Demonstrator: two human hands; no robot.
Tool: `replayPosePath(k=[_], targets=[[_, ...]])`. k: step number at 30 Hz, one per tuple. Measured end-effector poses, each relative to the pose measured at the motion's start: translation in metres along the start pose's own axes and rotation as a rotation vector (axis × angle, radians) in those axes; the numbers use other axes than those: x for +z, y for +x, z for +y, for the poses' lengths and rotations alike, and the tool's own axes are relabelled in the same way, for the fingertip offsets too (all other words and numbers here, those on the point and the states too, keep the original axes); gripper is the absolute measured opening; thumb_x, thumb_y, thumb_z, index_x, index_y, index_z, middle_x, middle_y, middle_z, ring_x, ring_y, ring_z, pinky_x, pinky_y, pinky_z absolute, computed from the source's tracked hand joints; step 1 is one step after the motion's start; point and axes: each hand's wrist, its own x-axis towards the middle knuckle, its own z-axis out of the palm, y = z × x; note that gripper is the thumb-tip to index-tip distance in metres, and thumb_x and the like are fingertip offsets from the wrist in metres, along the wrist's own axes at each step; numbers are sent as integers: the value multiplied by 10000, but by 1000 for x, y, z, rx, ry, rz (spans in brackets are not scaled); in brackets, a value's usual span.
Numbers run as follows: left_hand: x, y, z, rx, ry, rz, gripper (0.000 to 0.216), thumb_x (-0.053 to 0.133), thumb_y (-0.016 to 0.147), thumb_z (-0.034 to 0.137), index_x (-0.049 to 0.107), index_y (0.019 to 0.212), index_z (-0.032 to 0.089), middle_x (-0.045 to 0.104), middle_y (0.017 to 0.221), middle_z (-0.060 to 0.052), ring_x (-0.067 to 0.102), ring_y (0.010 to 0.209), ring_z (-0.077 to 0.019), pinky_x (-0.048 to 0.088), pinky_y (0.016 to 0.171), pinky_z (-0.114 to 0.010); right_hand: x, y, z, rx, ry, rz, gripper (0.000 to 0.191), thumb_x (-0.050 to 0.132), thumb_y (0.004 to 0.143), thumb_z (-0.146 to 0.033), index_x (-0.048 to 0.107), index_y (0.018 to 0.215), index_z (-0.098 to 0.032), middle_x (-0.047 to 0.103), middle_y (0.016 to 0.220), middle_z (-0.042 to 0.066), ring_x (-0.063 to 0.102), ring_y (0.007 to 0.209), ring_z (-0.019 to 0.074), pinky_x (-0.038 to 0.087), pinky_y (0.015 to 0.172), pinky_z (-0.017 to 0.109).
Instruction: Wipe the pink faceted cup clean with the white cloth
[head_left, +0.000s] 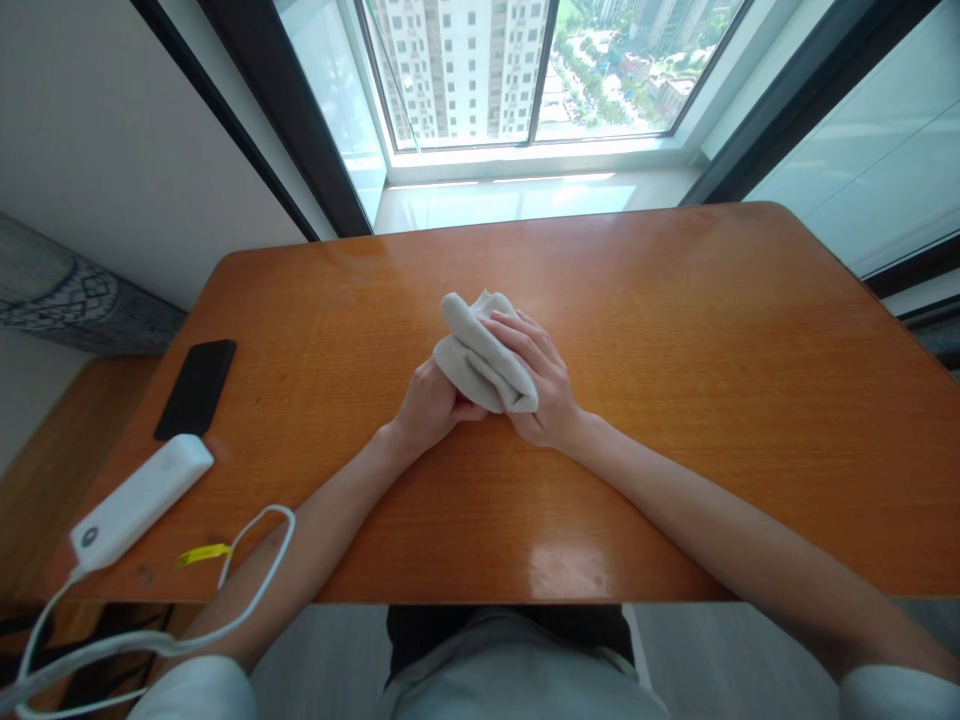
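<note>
A light grey cloth (480, 366), bunched into loose layers, sits between the two hands near the middle of the wooden surface (720, 400); whether its underside touches the wood or is held just above it, I cannot tell. The right hand (543, 378) grips it from the right, fingers laid over the top layer. The left hand (430, 404) holds it from the lower left, its thumb showing under the near edge and most of its fingers hidden by the fabric. The step in hand looks like gathering or folding the cloth into a compact pad. To do that well, let one hand steady the bundle while the other turns the layers, so that they do not slide apart; the upper roll stands proud of the rest and probably wants pressing down. Keep the grip light enough to feel the edges and tuck any loose corner inward, as the soft fabric is likely to spring open if let go too early. Working at the middle is sensible: the black phone (195, 388) and the white bar-shaped device (141, 502) lie well apart on the left. Mind the white cable (282, 545), whose loop passes over the left forearm (341, 510) and could snag on a wide sweep.
</note>
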Motion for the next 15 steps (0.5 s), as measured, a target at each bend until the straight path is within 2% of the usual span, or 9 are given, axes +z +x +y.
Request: replayPosePath(k=[2,4,6,7,8,10,12,13,15], targets=[[0,2,2,-6,-13,29,533,748,929,708,671,1083,204,777,979,-84,741,818,-249,628,725,-385,4,0,5,186,60,106,488,488,1114,-585,705,1419,-273,746,1475,105,667,1433,345,498,1273,602],[-1,4,4,24,-33,68,673,739,931,747,614,1310,204,782,1173,-130,781,981,-285,651,833,-414,8,-1,11,476,137,205,519,450,1122,-637,753,1260,-239,821,1237,94,761,1212,314,611,1121,542],[-1,5,5,71,-47,77,742,716,952,755,545,1426,211,753,1303,-161,780,1094,-302,650,918,-438,9,-3,13,667,176,244,574,410,1122,-680,768,1153,-232,830,1055,68,783,1059,294,653,1010,505],[0,5,4,80,-49,79,738,709,961,750,536,1435,212,749,1310,-163,779,1096,-301,649,923,-443,9,-3,12,663,167,241,578,404,1123,-681,770,1159,-236,830,1056,69,783,1068,299,652,1008,508],[0,4,2,75,-49,82,713,707,964,744,549,1411,211,757,1270,-155,779,1060,-296,652,897,-440,7,-3,9,588,139,220,565,410,1124,-669,770,1207,-243,832,1127,81,776,1141,315,637,1051,531],[2,1,-2,52,-43,73,615,706,966,738,616,1269,210,776,1105,-118,768,924,-283,652,801,-433,2,-2,2,298,57,110,516,467,1112,-632,740,1369,-278,794,1364,97,694,1383,354,533,1221,603],[3,-2,-6,45,-33,42,530,697,971,738,660,1067,218,768,944,-82,742,817,-277,643,732,-441,-2,-1,-2,18,-6,-39,510,545,1081,-606,688,1491,-338,731,1517,66,582,1542,367,379,1354,646],[3,-2,-7,44,-27,28,526,692,971,746,663,993,222,765,908,-75,738,802,-280,643,723,-452,-2,0,-3,-48,-17,-87,513,565,1072,-600,676,1511,-360,721,1538,51,559,1568,368,333,1382,651],[3,-2,-5,33,-13,25,550,686,962,774,672,978,224,777,927,-80,752,830,-294,656,739,-470,-1,1,1,9,4,-49,496,549,1081,-597,692,1486,-351,743,1502,52,605,1523,363,373,1362,645]])
